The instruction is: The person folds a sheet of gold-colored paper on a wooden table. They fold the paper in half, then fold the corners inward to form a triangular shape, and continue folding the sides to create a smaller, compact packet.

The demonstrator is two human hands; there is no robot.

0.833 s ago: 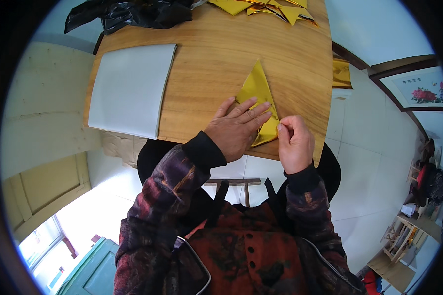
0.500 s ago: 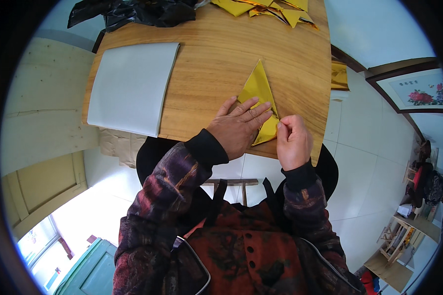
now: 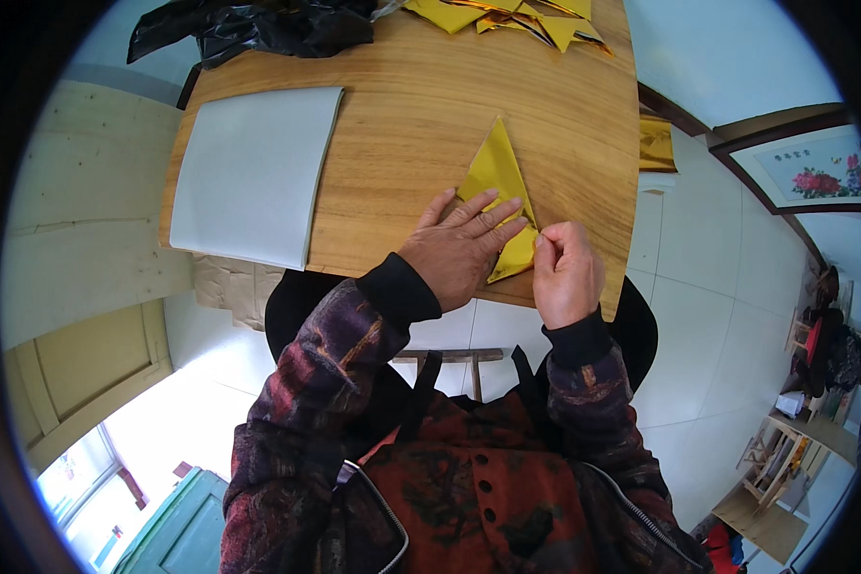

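A folded sheet of shiny gold foil paper (image 3: 495, 165) lies near the table's front edge, its narrow point directed away from me. My left hand (image 3: 456, 251) rests flat across its middle, fingers stretched out and slightly apart, covering part of the sheet. At the sheet's right edge my right hand (image 3: 569, 275) is closed, thumb and forefinger pinched at the paper's side corner. The exact grip of those fingertips is partly hidden.
On the wooden table (image 3: 402, 124), a folded white sheet stack (image 3: 253, 177) lies left. Behind are a crumpled black plastic bag (image 3: 268, 27) and several folded gold paper pieces (image 3: 566, 31). More gold foil (image 3: 656, 143) shows beyond the right edge. A framed flower picture (image 3: 813, 163) stands right.
Both hands keep their places on the gold paper, with hardly any movement. The whole view has shifted very slightly.
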